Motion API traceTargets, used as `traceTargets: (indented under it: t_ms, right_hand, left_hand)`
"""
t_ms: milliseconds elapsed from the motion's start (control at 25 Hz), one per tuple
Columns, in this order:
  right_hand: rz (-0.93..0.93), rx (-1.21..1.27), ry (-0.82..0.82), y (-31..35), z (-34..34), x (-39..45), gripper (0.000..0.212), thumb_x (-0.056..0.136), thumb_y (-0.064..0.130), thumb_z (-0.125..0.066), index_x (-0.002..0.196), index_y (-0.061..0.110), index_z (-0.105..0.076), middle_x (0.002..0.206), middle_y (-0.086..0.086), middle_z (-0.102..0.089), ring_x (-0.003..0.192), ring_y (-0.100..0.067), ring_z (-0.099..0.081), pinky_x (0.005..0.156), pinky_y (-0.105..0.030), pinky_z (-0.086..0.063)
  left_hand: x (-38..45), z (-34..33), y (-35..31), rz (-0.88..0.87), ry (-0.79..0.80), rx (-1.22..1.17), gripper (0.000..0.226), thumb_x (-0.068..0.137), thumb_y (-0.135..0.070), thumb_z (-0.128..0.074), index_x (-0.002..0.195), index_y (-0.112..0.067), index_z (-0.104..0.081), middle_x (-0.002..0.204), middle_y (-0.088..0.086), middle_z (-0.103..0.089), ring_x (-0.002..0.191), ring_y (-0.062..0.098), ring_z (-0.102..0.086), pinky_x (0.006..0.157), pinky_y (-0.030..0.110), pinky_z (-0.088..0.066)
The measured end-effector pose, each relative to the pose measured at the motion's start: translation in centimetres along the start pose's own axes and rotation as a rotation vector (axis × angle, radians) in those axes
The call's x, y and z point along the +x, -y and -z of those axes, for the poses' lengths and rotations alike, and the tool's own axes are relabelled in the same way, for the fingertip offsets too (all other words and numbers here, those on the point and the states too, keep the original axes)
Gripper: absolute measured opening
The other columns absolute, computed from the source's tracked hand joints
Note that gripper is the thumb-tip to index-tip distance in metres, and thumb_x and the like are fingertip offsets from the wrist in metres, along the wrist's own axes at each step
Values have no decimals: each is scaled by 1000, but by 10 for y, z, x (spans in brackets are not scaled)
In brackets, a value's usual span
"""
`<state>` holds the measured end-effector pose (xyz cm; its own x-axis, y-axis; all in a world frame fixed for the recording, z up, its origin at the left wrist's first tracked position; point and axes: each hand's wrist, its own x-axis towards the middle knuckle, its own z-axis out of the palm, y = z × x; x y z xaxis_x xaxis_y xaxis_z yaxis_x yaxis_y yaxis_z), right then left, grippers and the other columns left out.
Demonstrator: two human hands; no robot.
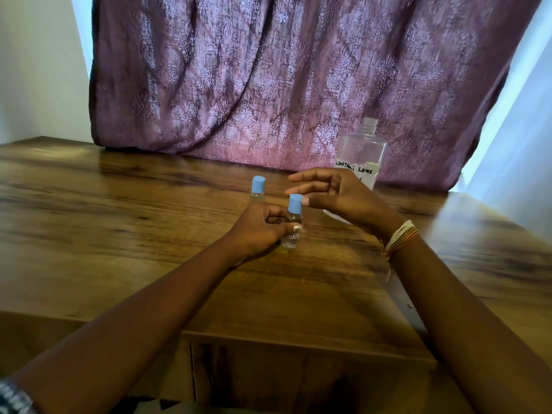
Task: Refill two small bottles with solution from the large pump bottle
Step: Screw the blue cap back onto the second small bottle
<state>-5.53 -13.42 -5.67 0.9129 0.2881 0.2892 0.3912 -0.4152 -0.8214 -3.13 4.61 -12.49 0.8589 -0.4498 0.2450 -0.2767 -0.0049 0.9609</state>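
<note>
On the wooden bench (119, 204), the first small bottle (257, 189) stands upright with its blue cap on, just behind your left hand (260, 228). Your left hand rests on the bench with the fingers curled around the second small bottle (292, 225); the thumb presses on its label. This bottle is also upright, it has a blue cap (295, 203), and it stands a little nearer to you than the first one. Your right hand (334, 195) hovers just to the right of this cap, with fingers spread and a little bent, and it holds nothing. On this wrist you wear thread bracelets (398, 237). Behind your right hand stands the large bottle (363, 153), clear and with an open neck; its label reads "CONTACT LENS". Behind the bench hangs a purple patterned curtain (268, 70).
</note>
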Motion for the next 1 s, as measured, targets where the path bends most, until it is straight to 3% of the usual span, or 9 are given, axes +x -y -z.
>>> traceTargets:
  t_ms: [80,240,360,400,520,680,720,840,1000]
  right_hand:
    - [-13,-107,-85,-2,-4,0,49,76,7,-78,122,10,-62,89,-4,-71,80,-7,-68,77,-20,-52]
    - [-32,84,62,-1,-2,-1,57,82,-8,-66,135,4,-49,119,-13,-66,114,-18,-64,98,-31,-53]
    - [16,-50,-100,-2,-7,2,55,74,1,-78,125,11,-59,96,-8,-71,88,-13,-69,85,-27,-55]
    - [7,-26,-90,-4,-8,3,57,74,1,-78,126,11,-58,98,-8,-70,89,-14,-67,85,-27,-54]
    - [-42,144,105,-4,-3,0,57,82,-13,-62,135,2,-48,123,-13,-63,115,-19,-63,99,-29,-53]
    - [16,-75,-117,-6,-9,1,40,71,6,-82,110,9,-69,88,-4,-72,78,-7,-68,77,-21,-54]
    - [25,-69,-113,-7,-10,1,40,72,7,-81,110,9,-69,92,-5,-72,81,-7,-68,79,-22,-55]
    - [-9,110,73,-6,-4,0,49,82,-8,-66,129,1,-55,125,-12,-64,117,-16,-63,99,-29,-52]
    - [-9,-1,-82,-7,-5,2,49,73,-1,-78,118,7,-64,94,-5,-72,87,-12,-70,81,-25,-56]
  left_hand:
    - [0,-1,-1,-10,2,1,18,83,0,-68,97,-12,-71,92,8,-75,88,20,-72,77,30,-57]
    - [1,-1,1,14,-13,-4,17,83,-1,-69,94,-14,-71,95,11,-75,96,28,-72,89,39,-56]
    - [0,-2,-1,-1,-15,2,19,83,1,-68,93,-15,-71,93,8,-74,95,26,-71,89,38,-57]
    - [0,-2,-2,-8,-17,11,19,83,1,-68,92,-16,-71,91,6,-74,92,24,-71,87,37,-57]
    - [0,-2,0,-7,-18,11,18,82,0,-69,89,-16,-72,89,6,-75,88,23,-72,88,39,-56]
    - [0,-3,1,-21,-34,22,17,82,-1,-69,99,-6,-71,99,18,-74,94,28,-71,86,38,-57]
    - [0,-2,0,-26,-32,19,17,82,-1,-70,98,-6,-71,97,16,-75,91,26,-71,86,39,-58]
    - [0,-1,2,-7,-20,0,16,82,-1,-69,93,-13,-72,91,8,-76,90,24,-72,86,39,-57]
    - [2,-1,4,-16,-33,-19,18,82,0,-70,85,-17,-73,88,10,-76,89,29,-71,88,46,-56]
